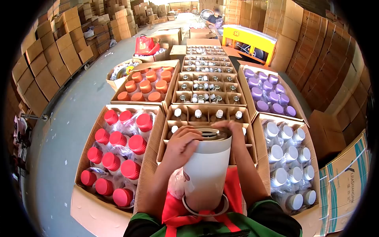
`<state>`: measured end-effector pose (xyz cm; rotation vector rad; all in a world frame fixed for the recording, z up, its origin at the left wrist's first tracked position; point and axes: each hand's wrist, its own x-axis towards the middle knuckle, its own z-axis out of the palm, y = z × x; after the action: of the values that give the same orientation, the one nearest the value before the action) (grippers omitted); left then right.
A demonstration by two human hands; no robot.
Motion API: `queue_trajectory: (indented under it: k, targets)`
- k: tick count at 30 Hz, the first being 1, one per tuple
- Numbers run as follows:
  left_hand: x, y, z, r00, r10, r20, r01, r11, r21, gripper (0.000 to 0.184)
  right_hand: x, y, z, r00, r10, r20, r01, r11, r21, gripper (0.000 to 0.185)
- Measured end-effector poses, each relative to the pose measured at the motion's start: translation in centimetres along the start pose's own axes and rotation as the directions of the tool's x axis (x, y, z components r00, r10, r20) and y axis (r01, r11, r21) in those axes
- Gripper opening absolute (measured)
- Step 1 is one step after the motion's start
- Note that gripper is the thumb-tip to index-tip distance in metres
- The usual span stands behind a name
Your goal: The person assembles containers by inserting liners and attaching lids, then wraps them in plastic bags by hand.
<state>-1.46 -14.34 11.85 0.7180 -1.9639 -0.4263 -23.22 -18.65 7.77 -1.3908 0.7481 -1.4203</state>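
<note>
A tall pale cylindrical vessel [207, 166], like a thermos casing, stands in front of my chest, with its grey round end up. A ring-shaped handle [205, 213] shows at its lower end. My left hand [182, 141] curls its fingers over the left side of the upper rim. On the far right of that rim, my right hand [229, 127] grips with bent fingers, partly hidden by the vessel. A dark slot shows inside the upper end. Just beyond lies a divided carton [252, 156] of bottles with white caps [198, 113].
Red-lidded containers [117, 138] fill a carton at left, white-lidded ones [275, 153] at right. Farther off are orange lids [145, 86], purple lids [273, 79] and more divided cartons. A yellow machine frame [249, 37] and another person [215, 19] are at the back.
</note>
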Motion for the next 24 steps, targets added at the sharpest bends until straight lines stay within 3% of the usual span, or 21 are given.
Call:
queue_trajectory:
  k: [1,3,4,5,6,7,9,10,11,13,14,15,16,17,19,21,22,23,24]
  targets:
    - [0.6,1.6,0.1,0.998,0.048,0.04,-0.052,0.994,0.101,0.018,0.4,-0.1,0.0,0.985,0.171,-0.037,-0.159,0.962,0.221,0.057]
    - [1.8,5.5,1.2,0.998,0.022,0.057,-0.04,0.937,0.348,0.017,2.2,1.2,0.8,0.977,0.202,0.074,-0.203,0.746,0.634,0.057]
    - [2.1,5.9,1.7,0.997,0.026,0.078,-0.054,0.924,0.378,0.021,1.7,1.0,1.1,0.975,0.206,0.076,-0.207,0.745,0.634,0.057]
    - [1.7,4.8,1.4,0.997,0.027,0.076,-0.053,0.924,0.379,0.021,1.0,0.5,1.2,0.974,0.211,0.084,-0.224,0.835,0.502,0.056]
    - [1.0,2.6,0.8,0.997,0.058,0.056,-0.071,0.966,0.249,0.019,0.7,-0.3,1.2,0.972,0.218,0.09,-0.236,0.905,0.354,0.056]
    - [0.2,0.5,0.1,0.995,0.089,0.041,-0.093,0.989,0.112,0.017,0.6,-0.1,0.9,0.972,0.219,0.084,-0.235,0.905,0.355,0.056]
    - [-0.7,-1.4,-1.1,0.991,0.081,0.11,-0.077,0.996,-0.041,0.018,-0.1,-0.3,0.1,0.985,0.054,0.162,-0.062,0.997,0.044,0.056]
    - [-1.4,-1.6,-0.7,0.998,-0.018,0.052,0.035,0.941,-0.338,0.023,-0.8,-1.2,0.3,0.997,0.01,0.07,-0.019,0.993,0.121,0.056]
    - [-2.4,-2.0,-0.2,0.99,-0.137,0.019,0.121,0.788,-0.603,0.028,-1.1,-1.4,0.0,0.997,-0.074,0.027,0.068,0.98,0.187,0.056]
    - [-5.5,-4.9,0.7,0.843,-0.538,-0.031,0.429,0.705,-0.565,0.046,-2.1,-2.0,-0.8,0.983,-0.172,0.064,0.145,0.942,0.301,0.056]
    - [-7.7,-5.2,0.5,0.683,-0.725,0.09,0.684,0.591,-0.428,0.061,-2.9,-2.6,-1.2,0.971,-0.233,0.053,0.211,0.94,0.267,0.055]
    - [-10.9,-7.1,1.2,0.657,-0.726,0.204,0.748,0.661,-0.059,0.063,-3.8,-4.6,-0.7,0.969,-0.249,0.012,0.243,0.954,0.177,0.055]
    - [-14.1,-9.0,1.9,0.622,-0.717,0.314,0.649,0.697,0.306,0.066,-4.2,-4.6,-0.9,0.952,-0.307,0.015,0.294,0.923,0.247,0.055]
    - [-15.8,-6.3,2.9,0.553,-0.735,0.394,0.509,0.672,0.538,0.066,-4.5,-3.7,-2.1,0.943,-0.324,0.075,0.295,0.919,0.263,0.054]
    - [-17.9,-5.2,4.2,0.854,-0.413,0.316,0.257,0.863,0.434,0.046,-5.6,-4.5,-1.9,0.945,-0.324,0.042,0.304,0.918,0.254,0.054]
    - [-17.2,-4.5,3.5,0.695,-0.715,0.081,0.684,0.691,0.232,0.033,-6.1,-5.2,-1.8,0.924,-0.371,0.09,0.338,0.905,0.259,0.054]
    - [-16.3,-6.3,2.7,0.69,-0.714,-0.116,0.701,0.7,-0.136,0.029,-6.2,-5.1,-2.1,0.906,-0.409,0.111,0.365,0.886,0.287,0.053]
    - [-15.0,-8.4,1.7,0.607,-0.729,-0.316,0.565,0.676,-0.474,0.025,-6.8,-5.2,-2.0,0.914,-0.399,0.074,0.352,0.87,0.345,0.053]
    - [-11.6,-6.1,-0.9,0.493,-0.784,-0.377,0.557,0.617,-0.556,0.024,-7.0,-5.1,-2.3,0.904,-0.419,0.087,0.357,0.851,0.385,0.053]
